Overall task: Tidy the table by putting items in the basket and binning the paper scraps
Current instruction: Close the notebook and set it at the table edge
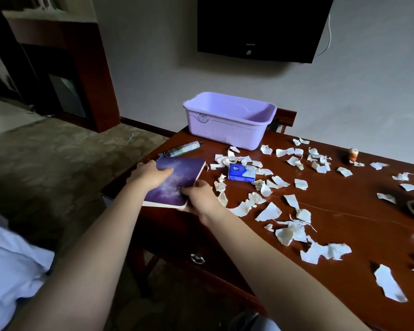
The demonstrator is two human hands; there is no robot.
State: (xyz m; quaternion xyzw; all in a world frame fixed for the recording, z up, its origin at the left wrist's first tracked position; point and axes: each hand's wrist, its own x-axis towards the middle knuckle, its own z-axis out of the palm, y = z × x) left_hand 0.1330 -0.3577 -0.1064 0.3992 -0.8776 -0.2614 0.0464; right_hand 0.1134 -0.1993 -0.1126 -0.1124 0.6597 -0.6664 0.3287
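Both your hands grasp the purple notebook (pixel 177 174) at centre left of the frame: left hand (pixel 151 174) across its cover, right hand (pixel 198 193) pinching its near corner. Lift it level, clear of the paper scraps (pixel 268 212), then lower it flat into the lilac basket (pixel 222 132) above.

Dark television (pixel 263 25) on the wall (pixel 153 56) — patterned carpet (pixel 58 163) below

Wall-mounted television (pixel 263 25), patterned carpet (pixel 53 158)
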